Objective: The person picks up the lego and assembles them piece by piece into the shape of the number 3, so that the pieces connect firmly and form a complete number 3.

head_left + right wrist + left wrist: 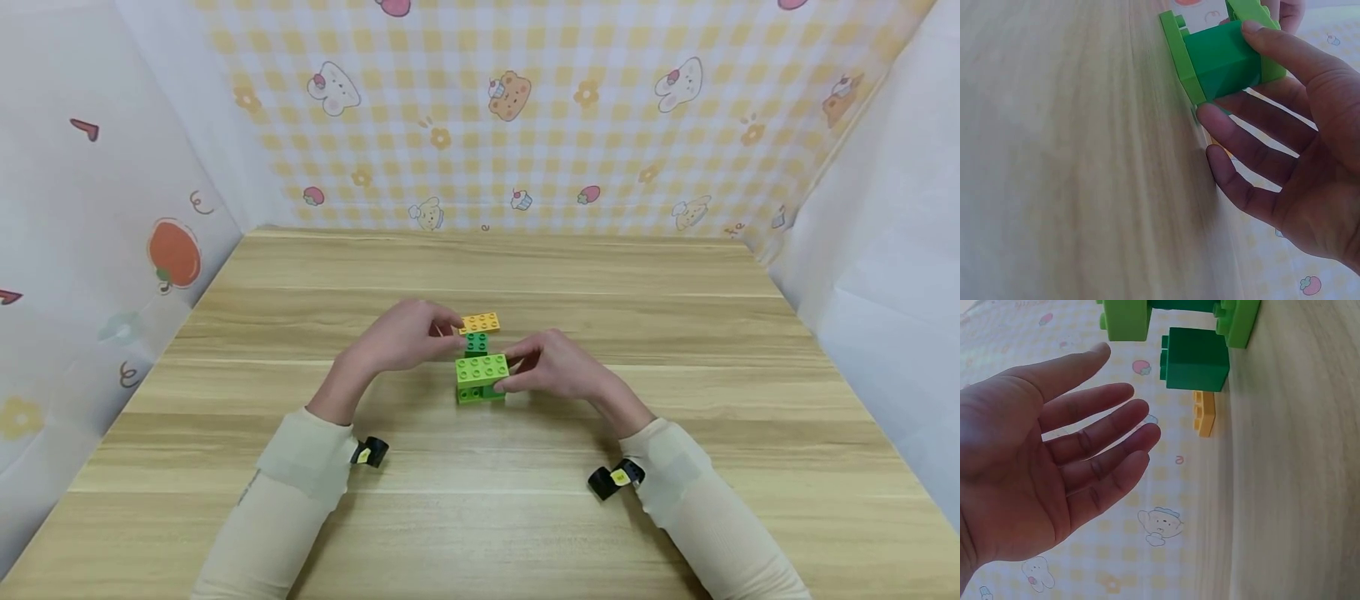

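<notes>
My right hand [558, 367] pinches a stack of toy bricks [478, 381] between thumb and fingers: a lime eight-stud brick [482, 365] over a dark green brick [1219, 59] over a lime plate [1182, 65]. My left hand [401, 335] holds nothing, fingers loosely spread; just past its fingertips, a smaller green brick [1197, 359] and a yellow plate [1206, 414] sit on the tabletop [480, 508].

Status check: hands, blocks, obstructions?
Left hand empty, beside blocks. Right hand holding green stack. Dark green block and orange block just beyond stack; near side shows no obstruction.
</notes>
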The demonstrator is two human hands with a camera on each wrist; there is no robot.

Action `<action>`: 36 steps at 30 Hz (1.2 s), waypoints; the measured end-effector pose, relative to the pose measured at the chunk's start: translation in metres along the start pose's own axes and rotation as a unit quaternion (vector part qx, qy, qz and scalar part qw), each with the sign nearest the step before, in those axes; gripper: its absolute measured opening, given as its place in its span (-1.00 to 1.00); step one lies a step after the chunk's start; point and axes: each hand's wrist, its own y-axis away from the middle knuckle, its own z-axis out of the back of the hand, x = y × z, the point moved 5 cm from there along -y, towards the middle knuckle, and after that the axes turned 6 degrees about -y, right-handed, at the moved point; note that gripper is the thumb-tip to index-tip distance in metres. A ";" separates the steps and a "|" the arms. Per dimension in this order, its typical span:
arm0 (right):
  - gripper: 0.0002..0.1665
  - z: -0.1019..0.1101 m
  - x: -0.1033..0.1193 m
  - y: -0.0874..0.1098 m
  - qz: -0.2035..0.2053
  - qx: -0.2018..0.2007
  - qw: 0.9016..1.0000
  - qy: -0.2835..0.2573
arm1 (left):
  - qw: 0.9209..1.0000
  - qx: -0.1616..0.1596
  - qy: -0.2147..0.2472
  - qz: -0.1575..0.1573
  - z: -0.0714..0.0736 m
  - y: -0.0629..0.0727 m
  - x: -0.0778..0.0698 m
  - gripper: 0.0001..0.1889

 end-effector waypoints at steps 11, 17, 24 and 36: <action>-0.66 -0.001 -0.002 -0.001 -0.005 0.006 1.000 -0.008 | 1.000 0.002 -0.006 0.001 -0.013 -0.009 0.006 -0.57; -0.66 -0.001 -0.002 -0.001 -0.008 0.008 1.000 -0.009 | 1.000 0.006 -0.002 0.006 -0.020 -0.014 0.010 -0.54; -0.66 -0.001 -0.003 0.000 -0.013 0.010 1.000 -0.014 | 1.000 0.014 0.001 0.007 -0.028 -0.018 0.010 -0.51; -0.66 0.000 -0.003 0.000 -0.013 0.004 1.000 -0.012 | 1.000 0.009 -0.016 0.000 -0.033 -0.022 0.008 -0.56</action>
